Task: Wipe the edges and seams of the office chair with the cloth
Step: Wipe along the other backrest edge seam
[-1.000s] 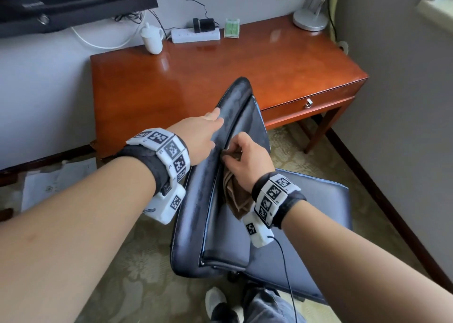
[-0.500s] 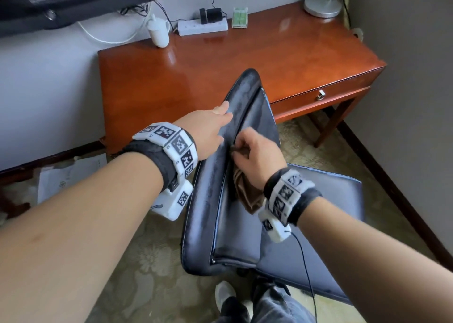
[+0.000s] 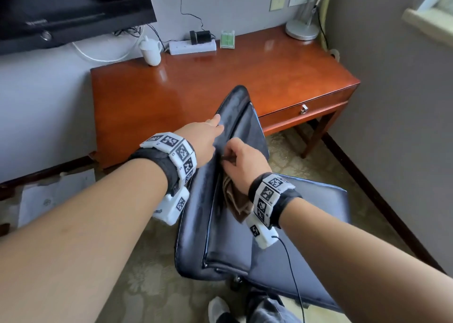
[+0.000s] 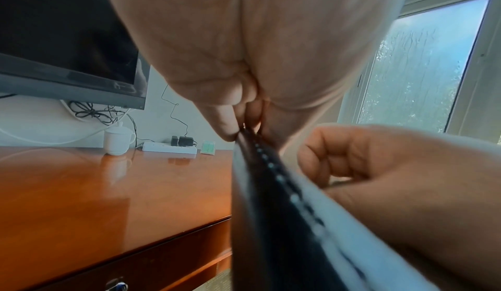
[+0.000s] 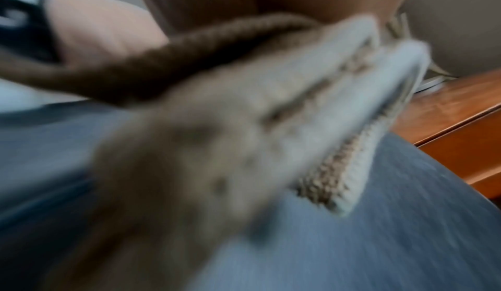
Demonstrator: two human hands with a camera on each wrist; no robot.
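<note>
The black leather office chair has its backrest (image 3: pixel 221 224) turned edge-on to me, with the seat (image 3: pixel 316 227) to the right. My left hand (image 3: pixel 217 126) grips the backrest's upper edge. In the left wrist view its thumb and fingers (image 4: pixel 225 124) pinch the stitched seam (image 4: pixel 273 175). My right hand (image 3: pixel 230 156) holds a bunched brown cloth (image 3: pixel 235 200) against the seam on the front of the backrest, just below the left hand. The right hand (image 4: pixel 339 163) appears curled in the left wrist view. The right wrist view is blurred and mostly filled by the cloth (image 5: pixel 244 124).
A red-brown wooden desk (image 3: pixel 196 89) stands behind the chair and carries a white cup (image 3: pixel 150 50), a power strip (image 3: pixel 192 47) and a lamp base (image 3: pixel 302 31). A television (image 3: pixel 61 9) hangs at the upper left. A wall closes the right side. Papers (image 3: pixel 56 195) lie on the carpet.
The head view has swung about. Both hands stay at about the same place on the backrest, and the right hand with the cloth has shifted slightly along the seam.
</note>
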